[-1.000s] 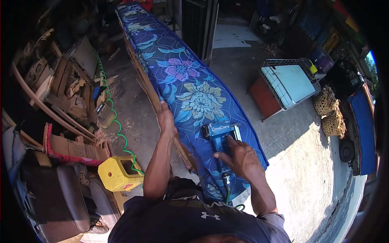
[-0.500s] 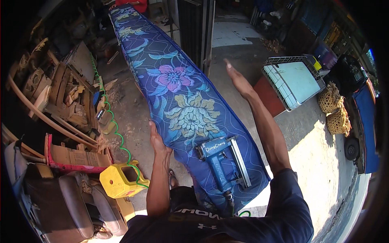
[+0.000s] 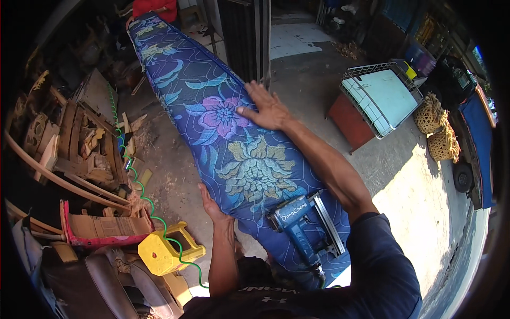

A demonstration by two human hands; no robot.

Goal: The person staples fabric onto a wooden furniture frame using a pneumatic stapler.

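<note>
Right hand (image 3: 268,109) flat and open on the padded panel (image 3: 234,143), holding nothing. Left hand (image 3: 211,204) curls on the panel's near edge; grip not clear. Stapler (image 3: 303,223) lies loose on the fabric near the body; shifting the panel could tip it off.

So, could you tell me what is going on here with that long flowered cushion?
A person leans over a long blue padded panel covered in quilted flower-print fabric. The right hand lies flat and open on top of it, near a pink flower, and the left hand presses against its left edge. A blue pneumatic staple gun rests on the fabric close to the person, with no hand on it. A green coiled hose runs across the floor past a yellow stool.
</note>
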